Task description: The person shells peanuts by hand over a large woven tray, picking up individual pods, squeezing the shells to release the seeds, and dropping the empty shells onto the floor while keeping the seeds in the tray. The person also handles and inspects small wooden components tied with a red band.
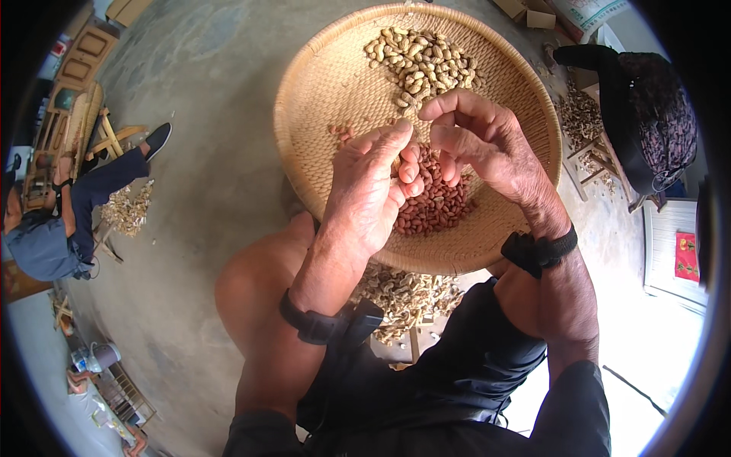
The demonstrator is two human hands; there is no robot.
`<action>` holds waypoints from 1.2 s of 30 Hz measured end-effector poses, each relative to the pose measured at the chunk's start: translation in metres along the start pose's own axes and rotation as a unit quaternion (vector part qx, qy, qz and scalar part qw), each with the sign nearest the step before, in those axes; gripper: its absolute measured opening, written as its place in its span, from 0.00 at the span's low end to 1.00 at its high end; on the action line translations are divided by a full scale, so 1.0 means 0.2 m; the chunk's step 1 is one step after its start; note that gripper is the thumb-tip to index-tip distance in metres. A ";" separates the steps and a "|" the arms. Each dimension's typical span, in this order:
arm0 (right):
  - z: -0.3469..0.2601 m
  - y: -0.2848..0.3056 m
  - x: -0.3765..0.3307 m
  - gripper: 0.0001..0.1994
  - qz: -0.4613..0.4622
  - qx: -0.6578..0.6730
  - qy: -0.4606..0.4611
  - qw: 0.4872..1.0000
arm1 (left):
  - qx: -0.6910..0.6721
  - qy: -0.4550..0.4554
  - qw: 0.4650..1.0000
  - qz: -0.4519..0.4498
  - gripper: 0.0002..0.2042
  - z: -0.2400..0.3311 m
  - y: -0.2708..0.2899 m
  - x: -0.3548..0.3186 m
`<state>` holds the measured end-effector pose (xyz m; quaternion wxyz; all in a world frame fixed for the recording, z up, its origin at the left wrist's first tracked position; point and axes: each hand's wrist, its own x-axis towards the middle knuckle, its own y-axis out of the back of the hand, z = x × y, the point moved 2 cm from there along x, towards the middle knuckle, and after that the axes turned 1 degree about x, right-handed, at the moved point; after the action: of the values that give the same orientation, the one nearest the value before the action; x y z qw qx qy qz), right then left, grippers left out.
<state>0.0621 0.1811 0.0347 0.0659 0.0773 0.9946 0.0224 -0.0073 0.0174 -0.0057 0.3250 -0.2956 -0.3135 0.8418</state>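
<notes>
A round woven bamboo tray (316, 107) lies across my lap. On its far side is a heap of unshelled peanuts (426, 65), and on its near side a heap of red shelled peanut kernels (434, 212). A few loose kernels (340, 132) are left of my hands. Over the tray, my left hand (364, 183) is closed, thumb against curled fingers; what it holds is hidden. Just to its right, my right hand (487, 145) has its thumb and bent forefinger apart, with nothing visible between them. Both wrists wear black bands.
Empty peanut shells (407, 297) are piled below the tray's near edge, between my legs. At left sits a person in dark trousers (114, 183), beside another shell pile (127, 207). Someone in black (647, 122) is at right, near more shells (580, 114). Cardboard boxes (528, 11) stand at the back.
</notes>
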 end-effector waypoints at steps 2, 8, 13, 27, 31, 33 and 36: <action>0.00 0.00 -0.01 0.11 0.003 -0.001 0.032 0.999 | -0.026 0.018 0.999 -0.012 0.08 -0.01 0.00 0.01; 0.00 -0.06 -0.01 0.10 0.019 -0.110 0.076 0.991 | -0.006 0.016 1.000 0.000 0.12 -0.01 -0.04 0.00; 0.01 -0.07 -0.01 0.08 0.039 -0.181 0.197 0.963 | 0.027 0.037 0.999 0.013 0.14 0.00 -0.03 0.00; -0.07 -0.11 -0.05 0.06 0.026 -0.228 0.203 0.952 | 0.130 0.058 0.988 0.053 0.15 -0.01 -0.03 -0.01; -0.06 -0.11 -0.05 0.06 0.056 -0.242 0.210 0.946 | 0.175 0.032 0.983 0.056 0.14 0.01 -0.04 -0.02; -0.05 -0.11 -0.05 0.06 0.066 -0.258 0.222 0.938 | 0.180 0.027 0.981 0.060 0.13 0.02 -0.04 -0.03; -0.03 -0.10 -0.05 0.06 0.070 -0.283 0.222 0.930 | 0.197 0.016 0.979 0.057 0.13 0.04 -0.04 -0.03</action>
<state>0.0690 0.1592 0.0406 -0.1394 0.1177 0.9283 0.3239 -0.0057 0.0154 0.0065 0.3337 -0.2563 -0.1191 0.8993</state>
